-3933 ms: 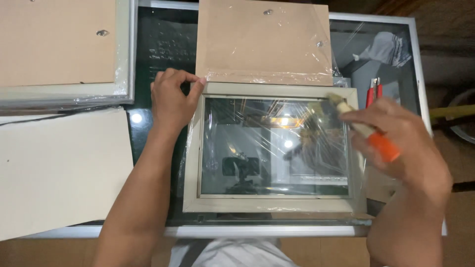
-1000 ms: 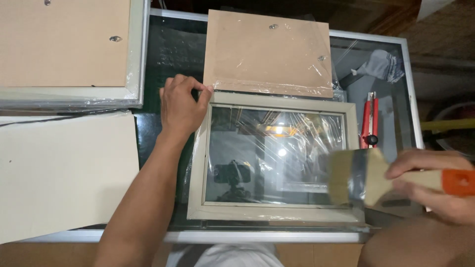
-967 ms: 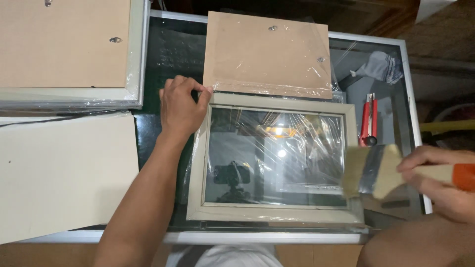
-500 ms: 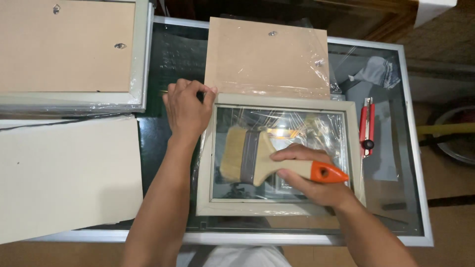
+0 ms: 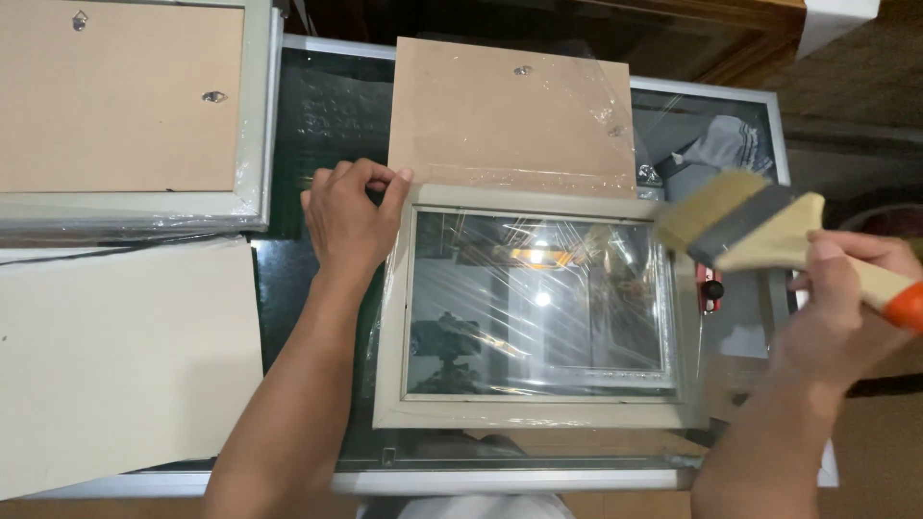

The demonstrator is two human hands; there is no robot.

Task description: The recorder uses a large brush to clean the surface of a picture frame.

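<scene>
1. The picture frame (image 5: 538, 308) lies flat near the front edge of the glass-topped table (image 5: 317, 106). It is rectangular, with a pale grey-beige moulded border around a glossy glass pane, and loose, crinkled clear film covers it.
2. The left hand (image 5: 348, 219) sits at the frame's upper left corner, fingers curled and bunched together, with thumb and fingertips pinching the film or the corner edge; I cannot tell which.
3. The right hand (image 5: 835, 298) is raised beside the frame's right edge, its fingers wrapped firmly around the handle of a wide flat paintbrush (image 5: 760, 226).
4. The brush has pale straw-coloured bristles, a dull grey metal band and a light wooden handle with an orange end. Its bristles hang over the frame's upper right corner.
5. A matte brown backing board (image 5: 510, 115), also under clear film, lies just beyond the frame.
6. At far left sits a second frame (image 5: 125, 106), back side up, and below it a smooth cream board (image 5: 115, 356).
</scene>
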